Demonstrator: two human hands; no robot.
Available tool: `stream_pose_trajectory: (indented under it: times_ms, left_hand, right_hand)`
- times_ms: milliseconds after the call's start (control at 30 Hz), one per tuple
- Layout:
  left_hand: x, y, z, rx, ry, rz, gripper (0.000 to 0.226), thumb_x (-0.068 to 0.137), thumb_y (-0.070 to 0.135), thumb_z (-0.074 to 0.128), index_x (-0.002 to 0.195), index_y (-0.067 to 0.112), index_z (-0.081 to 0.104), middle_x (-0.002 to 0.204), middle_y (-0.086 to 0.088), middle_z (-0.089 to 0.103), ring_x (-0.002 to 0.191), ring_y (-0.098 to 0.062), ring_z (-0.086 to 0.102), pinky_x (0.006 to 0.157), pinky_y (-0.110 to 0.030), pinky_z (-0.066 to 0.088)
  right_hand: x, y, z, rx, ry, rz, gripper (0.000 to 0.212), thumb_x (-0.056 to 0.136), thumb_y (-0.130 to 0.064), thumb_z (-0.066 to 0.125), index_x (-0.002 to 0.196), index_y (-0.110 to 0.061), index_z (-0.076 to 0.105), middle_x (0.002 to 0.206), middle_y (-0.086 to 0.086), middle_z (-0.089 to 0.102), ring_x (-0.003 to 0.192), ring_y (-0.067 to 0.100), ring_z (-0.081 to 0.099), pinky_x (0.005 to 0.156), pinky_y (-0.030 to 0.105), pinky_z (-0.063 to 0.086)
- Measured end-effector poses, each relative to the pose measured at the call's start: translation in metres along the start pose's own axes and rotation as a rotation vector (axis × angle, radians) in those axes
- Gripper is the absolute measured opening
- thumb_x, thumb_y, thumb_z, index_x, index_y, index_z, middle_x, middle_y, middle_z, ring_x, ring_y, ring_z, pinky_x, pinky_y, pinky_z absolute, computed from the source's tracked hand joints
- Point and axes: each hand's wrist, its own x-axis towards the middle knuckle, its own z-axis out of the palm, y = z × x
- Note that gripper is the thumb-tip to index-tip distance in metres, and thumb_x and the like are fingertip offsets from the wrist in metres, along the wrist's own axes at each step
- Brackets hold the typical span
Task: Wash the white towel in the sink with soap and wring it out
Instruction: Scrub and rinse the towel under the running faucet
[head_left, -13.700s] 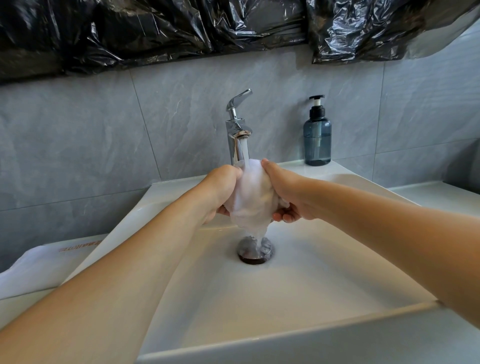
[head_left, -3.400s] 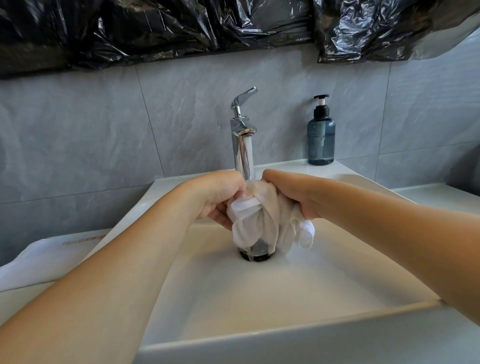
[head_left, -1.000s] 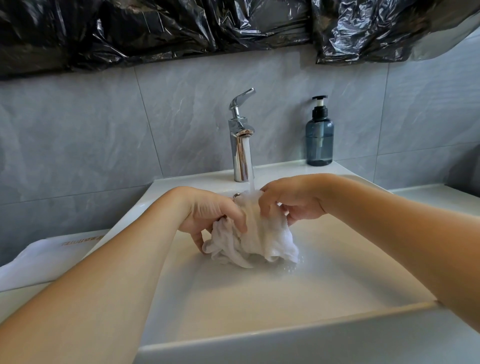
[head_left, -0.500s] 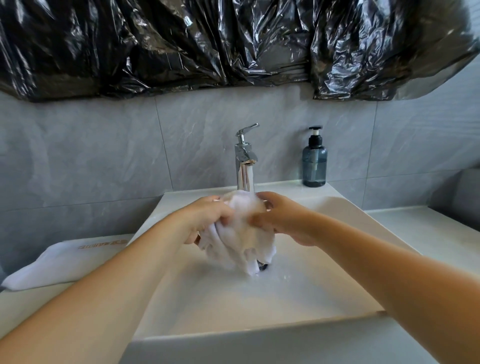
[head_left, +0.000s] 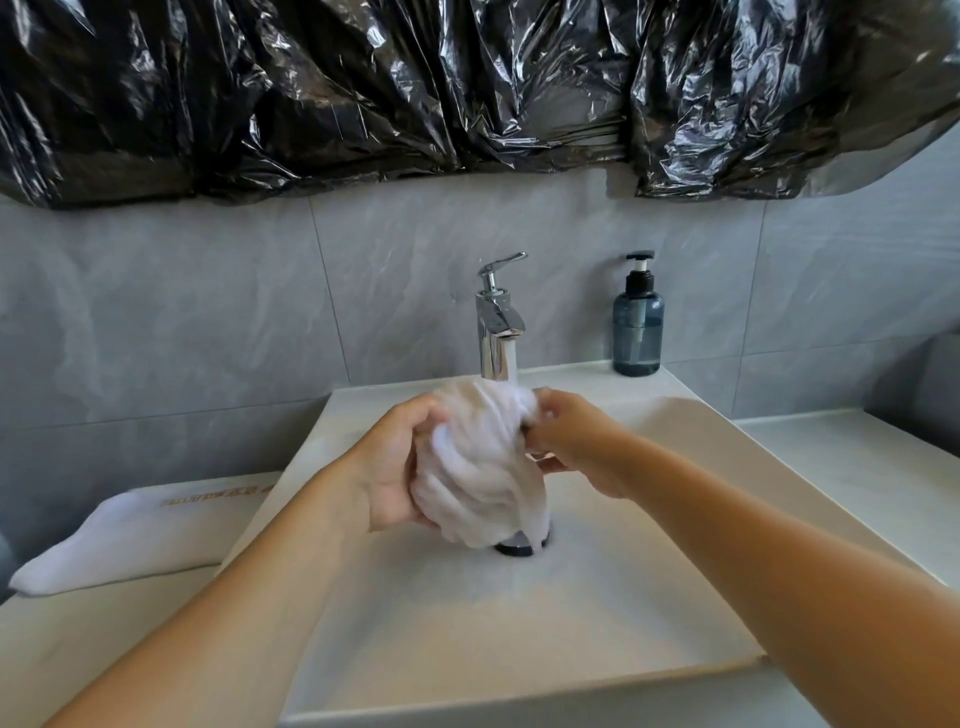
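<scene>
Under the spout of the chrome faucet (head_left: 497, 322), the white towel (head_left: 478, 467) is bunched into a wet wad held above the drain (head_left: 521, 544) of the white sink (head_left: 519, 649), presumably so that the stream running from the spout lands on its top and the runoff falls straight into the basin. Both hands are clamped on it from opposite sides: the left hand (head_left: 400, 467) cups the wad's left flank with the palm turned toward the cloth and the fingers wrapped behind it, while the right hand (head_left: 571, 441) pinches the upper right corner, its fingers curled into the folds. Each forearm reaches in from the near edge and they converge over the bowl, wrists roughly level. Holding it gathered like this looks suited to rinsing or kneading, and it sets up a twist for wringing. A blue soap dispenser (head_left: 638, 325) stands untouched on the sink's back ledge, to the right of the faucet. On the counter (head_left: 78, 649) to the left lies a second folded white cloth (head_left: 130, 540), well apart from the work. Black plastic sheeting (head_left: 415, 88) hangs across the wall above.
</scene>
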Motion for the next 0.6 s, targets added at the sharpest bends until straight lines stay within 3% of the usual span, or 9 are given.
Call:
stream_pose_trajectory:
  times_ms: [67, 200, 233, 300, 333, 400, 500, 600]
  left_hand:
    - [0.000, -0.007, 0.009, 0.056, -0.041, 0.012, 0.057, 0.078, 0.056, 0.066, 0.117, 0.016, 0.068, 0.107, -0.010, 0.075, 0.096, -0.027, 0.072, 0.091, -0.047, 0.054]
    - [0.011, -0.015, 0.013, 0.220, 0.152, 0.119, 0.100, 0.044, 0.057, 0.093, 0.129, 0.037, 0.045, 0.121, 0.000, 0.065, 0.106, -0.028, 0.066, 0.092, -0.054, 0.053]
    - [0.014, -0.014, 0.009, 0.238, 0.161, 0.140, 0.096, 0.042, 0.054, 0.092, 0.126, 0.043, 0.048, 0.122, 0.003, 0.063, 0.108, -0.028, 0.064, 0.093, -0.053, 0.053]
    - [0.017, -0.011, 0.005, 0.309, 0.154, 0.157, 0.063, 0.048, 0.045, 0.085, 0.107, 0.035, 0.065, 0.107, 0.004, 0.072, 0.101, -0.025, 0.067, 0.092, -0.046, 0.053]
    - [0.016, -0.010, 0.003, 0.348, 0.177, 0.161, 0.046, 0.050, 0.041, 0.080, 0.091, 0.026, 0.068, 0.093, 0.005, 0.073, 0.091, -0.023, 0.067, 0.084, -0.039, 0.053]
    - [0.014, -0.006, -0.001, 0.424, 0.265, 0.191, 0.029, 0.048, 0.037, 0.071, 0.068, 0.020, 0.059, 0.070, 0.002, 0.053, 0.071, -0.022, 0.051, 0.065, -0.032, 0.037]
    - [0.011, -0.002, -0.009, 0.496, 0.365, 0.232, 0.029, 0.046, 0.034, 0.066, 0.061, 0.020, 0.047, 0.067, 0.001, 0.034, 0.065, -0.020, 0.034, 0.058, -0.030, 0.023]
    - [0.009, -0.005, -0.011, 0.663, 0.371, 0.275, 0.026, 0.053, 0.034, 0.066, 0.070, 0.020, 0.053, 0.073, 0.003, 0.046, 0.070, -0.021, 0.044, 0.061, -0.029, 0.030]
  right_hand:
    - [0.003, 0.007, -0.002, -0.054, 0.001, -0.049, 0.047, 0.077, 0.016, 0.046, 0.097, -0.022, 0.063, 0.086, 0.003, 0.062, 0.079, 0.019, 0.059, 0.072, 0.034, 0.055]
    - [0.008, 0.010, -0.008, -0.248, 0.028, -0.111, 0.044, 0.075, 0.008, 0.052, 0.109, -0.020, 0.060, 0.089, 0.002, 0.062, 0.078, 0.021, 0.063, 0.072, 0.037, 0.056]
    - [0.009, 0.010, -0.008, -0.279, 0.034, -0.110, 0.043, 0.076, 0.005, 0.057, 0.111, -0.021, 0.057, 0.093, 0.003, 0.062, 0.076, 0.021, 0.065, 0.070, 0.033, 0.056]
    - [0.011, 0.009, -0.009, -0.309, 0.029, -0.113, 0.038, 0.078, 0.000, 0.062, 0.110, -0.020, 0.056, 0.095, 0.004, 0.063, 0.074, 0.020, 0.066, 0.068, 0.030, 0.055]
    - [0.012, 0.009, -0.009, -0.307, 0.023, -0.112, 0.035, 0.078, -0.002, 0.063, 0.109, -0.018, 0.058, 0.094, 0.004, 0.065, 0.074, 0.020, 0.066, 0.071, 0.033, 0.056]
    - [0.012, 0.010, -0.010, -0.302, 0.026, -0.122, 0.029, 0.079, -0.004, 0.063, 0.105, -0.018, 0.062, 0.091, 0.004, 0.067, 0.075, 0.019, 0.067, 0.076, 0.037, 0.057]
    - [0.011, 0.009, -0.013, -0.343, 0.038, -0.182, 0.023, 0.082, -0.003, 0.059, 0.096, -0.018, 0.069, 0.083, 0.001, 0.069, 0.075, 0.020, 0.064, 0.073, 0.033, 0.055]
    - [0.006, 0.008, -0.010, -0.316, -0.006, -0.216, 0.030, 0.081, 0.001, 0.057, 0.092, -0.022, 0.072, 0.078, 0.000, 0.068, 0.070, 0.016, 0.062, 0.074, 0.031, 0.055]
